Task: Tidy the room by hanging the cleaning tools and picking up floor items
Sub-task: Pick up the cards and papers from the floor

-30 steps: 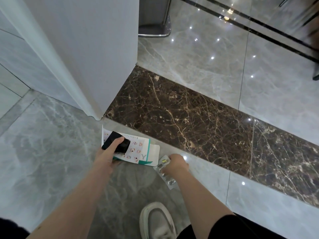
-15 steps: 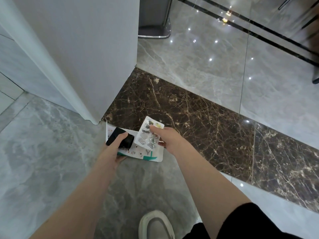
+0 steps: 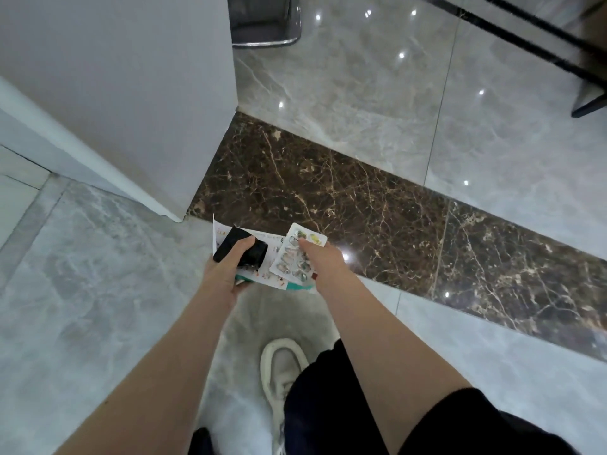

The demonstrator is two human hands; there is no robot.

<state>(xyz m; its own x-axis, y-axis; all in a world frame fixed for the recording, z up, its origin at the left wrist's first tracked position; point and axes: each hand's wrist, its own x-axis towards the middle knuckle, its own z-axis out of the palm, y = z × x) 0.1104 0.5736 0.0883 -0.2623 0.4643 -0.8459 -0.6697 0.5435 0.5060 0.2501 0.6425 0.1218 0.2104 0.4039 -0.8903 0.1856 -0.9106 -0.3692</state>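
Two hands busy, both above the floor (image 3: 98,290) beside the wall corner (image 3: 210,178). Left hand (image 3: 226,270): grip closed on a black block (image 3: 241,249) and a leaflet (image 3: 276,244) under it. Right hand (image 3: 323,261): grip pinching a blister pack (image 3: 295,254) at its edge, laid against the leaflet. Judgement: pack light, stiffish, slick foil, easily creased; hold by the rim, not the bubbles. Leaflet floppy, needs support from below. Nothing else seen on floor nearby
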